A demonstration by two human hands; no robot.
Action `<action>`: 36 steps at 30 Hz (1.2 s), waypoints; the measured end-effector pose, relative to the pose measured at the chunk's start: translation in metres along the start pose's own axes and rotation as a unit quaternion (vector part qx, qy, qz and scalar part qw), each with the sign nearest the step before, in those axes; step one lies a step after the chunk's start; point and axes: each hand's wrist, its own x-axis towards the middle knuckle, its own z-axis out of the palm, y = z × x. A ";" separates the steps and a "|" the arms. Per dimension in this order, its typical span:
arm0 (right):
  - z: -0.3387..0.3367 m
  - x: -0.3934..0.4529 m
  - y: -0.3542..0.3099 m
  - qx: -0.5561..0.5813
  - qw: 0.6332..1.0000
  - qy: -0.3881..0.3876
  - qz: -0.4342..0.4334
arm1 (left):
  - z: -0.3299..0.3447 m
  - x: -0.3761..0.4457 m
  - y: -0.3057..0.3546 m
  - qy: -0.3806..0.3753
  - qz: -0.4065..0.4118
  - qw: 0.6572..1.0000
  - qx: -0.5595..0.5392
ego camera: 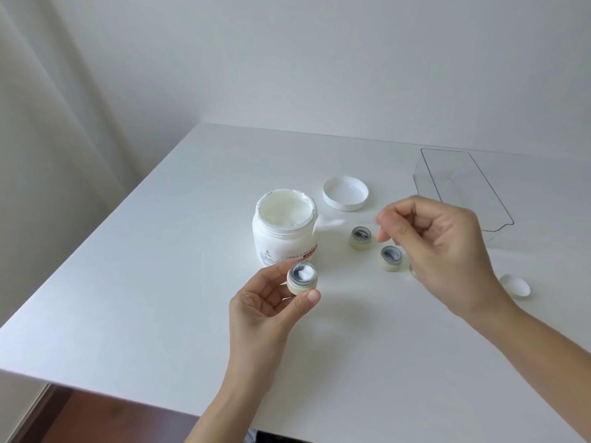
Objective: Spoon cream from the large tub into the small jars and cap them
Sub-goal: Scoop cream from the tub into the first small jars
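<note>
A large white tub of cream stands open on the white table. My left hand holds a small cream-coloured jar just in front of the tub; a dab of white cream lies inside it. My right hand pinches a pale, blurred spoon whose tip hovers between the tub and the jars. Two more small open jars stand on the table under my right hand.
The tub's white lid lies upside down behind the jars. A clear plastic tray sits at the back right. A small white cap lies at the right beside my wrist. The table's left edge borders a curtain.
</note>
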 end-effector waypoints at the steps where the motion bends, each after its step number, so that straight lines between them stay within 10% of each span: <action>1: 0.002 0.007 -0.001 -0.011 1.000 -0.002 0.006 | 0.000 0.000 0.000 0.000 -0.001 1.000 -0.002; 11: 0.051 0.074 -0.017 -0.266 0.956 -0.096 -0.081 | 0.000 0.000 -0.003 0.003 -0.014 1.000 -0.016; 19: 0.069 0.092 -0.020 -0.504 0.809 -0.235 -0.192 | 0.000 0.001 -0.005 -0.002 -0.013 1.000 -0.017; 36: 0.046 0.098 -0.007 -0.196 0.952 -0.167 0.164 | 0.001 0.003 -0.005 0.001 -0.005 0.998 -0.058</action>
